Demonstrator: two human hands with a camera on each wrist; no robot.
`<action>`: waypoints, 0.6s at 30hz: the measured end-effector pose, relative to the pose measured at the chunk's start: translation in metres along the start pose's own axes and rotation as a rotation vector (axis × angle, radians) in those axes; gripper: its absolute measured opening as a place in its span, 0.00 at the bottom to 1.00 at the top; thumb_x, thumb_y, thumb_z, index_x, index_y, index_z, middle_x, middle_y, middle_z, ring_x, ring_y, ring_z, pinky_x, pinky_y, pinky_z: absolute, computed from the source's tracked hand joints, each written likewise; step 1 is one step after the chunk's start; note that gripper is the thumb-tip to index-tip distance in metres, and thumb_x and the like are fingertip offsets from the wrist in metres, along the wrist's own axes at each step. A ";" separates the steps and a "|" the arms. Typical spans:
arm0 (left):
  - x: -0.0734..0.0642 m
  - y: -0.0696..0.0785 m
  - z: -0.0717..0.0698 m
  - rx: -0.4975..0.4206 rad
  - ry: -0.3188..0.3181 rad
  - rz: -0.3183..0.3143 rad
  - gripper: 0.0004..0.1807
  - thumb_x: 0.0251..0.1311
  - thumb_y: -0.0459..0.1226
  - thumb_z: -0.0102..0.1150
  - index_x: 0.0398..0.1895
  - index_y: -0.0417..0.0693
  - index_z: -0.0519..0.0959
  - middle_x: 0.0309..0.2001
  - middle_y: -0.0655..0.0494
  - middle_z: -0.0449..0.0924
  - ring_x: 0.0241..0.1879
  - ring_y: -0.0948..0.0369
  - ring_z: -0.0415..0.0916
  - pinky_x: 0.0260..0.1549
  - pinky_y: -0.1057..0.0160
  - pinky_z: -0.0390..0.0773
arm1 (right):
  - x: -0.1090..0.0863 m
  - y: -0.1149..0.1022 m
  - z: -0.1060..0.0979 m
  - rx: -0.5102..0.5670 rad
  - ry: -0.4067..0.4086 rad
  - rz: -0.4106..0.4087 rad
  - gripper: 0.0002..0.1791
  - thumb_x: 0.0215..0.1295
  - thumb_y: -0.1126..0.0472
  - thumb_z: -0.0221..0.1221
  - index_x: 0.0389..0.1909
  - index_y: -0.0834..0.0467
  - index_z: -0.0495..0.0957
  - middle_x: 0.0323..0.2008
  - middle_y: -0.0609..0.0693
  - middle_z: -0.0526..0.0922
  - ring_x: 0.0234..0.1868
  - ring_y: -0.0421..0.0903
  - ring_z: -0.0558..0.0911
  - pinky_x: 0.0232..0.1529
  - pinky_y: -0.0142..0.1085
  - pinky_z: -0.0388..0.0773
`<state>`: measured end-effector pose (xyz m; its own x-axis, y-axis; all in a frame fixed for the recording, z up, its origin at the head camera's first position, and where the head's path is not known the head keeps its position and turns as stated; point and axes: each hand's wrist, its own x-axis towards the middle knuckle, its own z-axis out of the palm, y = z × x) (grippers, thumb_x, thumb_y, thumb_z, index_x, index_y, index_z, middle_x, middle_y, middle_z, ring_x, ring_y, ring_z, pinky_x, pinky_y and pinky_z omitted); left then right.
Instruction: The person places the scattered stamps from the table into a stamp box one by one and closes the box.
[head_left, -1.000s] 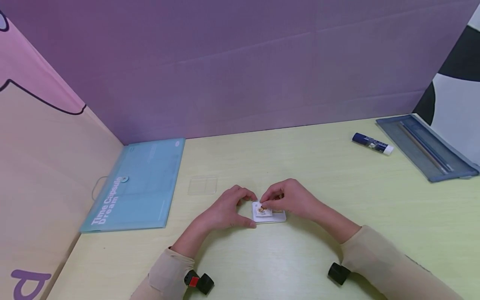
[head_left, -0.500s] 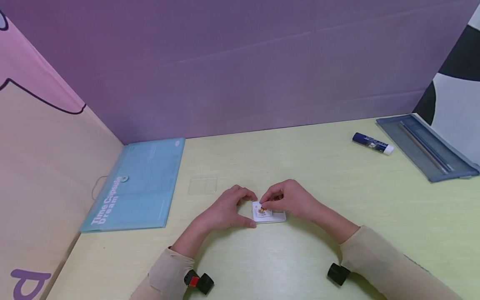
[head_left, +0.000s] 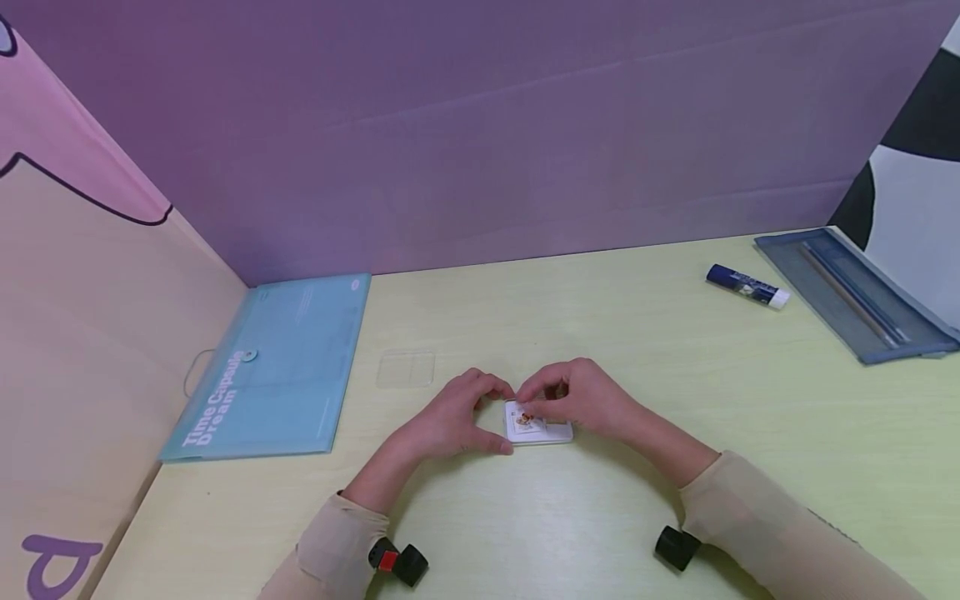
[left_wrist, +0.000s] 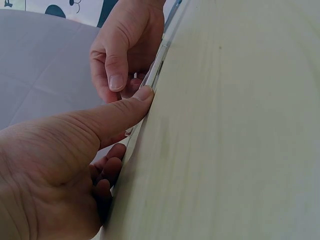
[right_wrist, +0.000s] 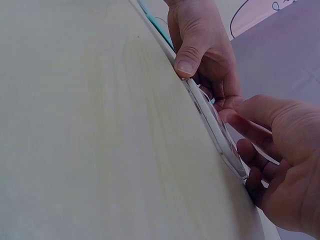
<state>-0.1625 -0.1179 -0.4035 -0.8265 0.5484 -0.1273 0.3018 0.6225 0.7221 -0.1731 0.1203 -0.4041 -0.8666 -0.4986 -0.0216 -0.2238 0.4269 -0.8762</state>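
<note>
A small flat white case with a clear rim lies on the table in front of me. My left hand holds its left end, thumb at the near edge and fingers at the far edge. On top of the case lies a small white picture card with a brown and orange figure. My right hand pinches this card by its upper left part with thumb and index finger, its other fingers curled. In the right wrist view the left thumb sits right at the end of the case.
A clear rectangular plastic piece lies left of the hands. Farther left is a blue document folder. At the back right lie a dark blue glue stick and a blue mesh pouch. A purple partition closes off the back.
The picture card has come down from slightly raised to flat on the case. The right index fingertip has shifted slightly left; the left hand has stayed in place.
</note>
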 end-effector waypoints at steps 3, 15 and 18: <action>0.000 0.000 0.000 0.000 0.002 -0.001 0.32 0.49 0.44 0.80 0.58 0.57 0.76 0.50 0.62 0.70 0.49 0.59 0.67 0.50 0.57 0.70 | 0.000 0.000 0.000 -0.019 0.013 -0.016 0.07 0.61 0.62 0.71 0.40 0.49 0.89 0.36 0.42 0.86 0.32 0.48 0.76 0.32 0.33 0.72; 0.001 0.000 0.001 0.002 0.008 -0.016 0.32 0.48 0.43 0.81 0.57 0.57 0.76 0.51 0.62 0.70 0.50 0.59 0.67 0.51 0.56 0.70 | 0.002 0.002 -0.001 -0.044 0.048 -0.054 0.08 0.62 0.65 0.69 0.40 0.51 0.88 0.42 0.44 0.85 0.35 0.48 0.77 0.37 0.34 0.75; 0.001 0.000 0.001 0.003 0.007 -0.014 0.32 0.48 0.43 0.81 0.57 0.57 0.76 0.51 0.62 0.70 0.49 0.58 0.66 0.51 0.56 0.70 | 0.002 0.003 -0.001 -0.045 0.048 -0.059 0.08 0.62 0.64 0.69 0.40 0.51 0.88 0.42 0.45 0.85 0.34 0.48 0.77 0.37 0.34 0.74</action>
<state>-0.1629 -0.1170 -0.4046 -0.8339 0.5359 -0.1324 0.2917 0.6314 0.7185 -0.1761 0.1216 -0.4062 -0.8715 -0.4876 0.0529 -0.2934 0.4319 -0.8528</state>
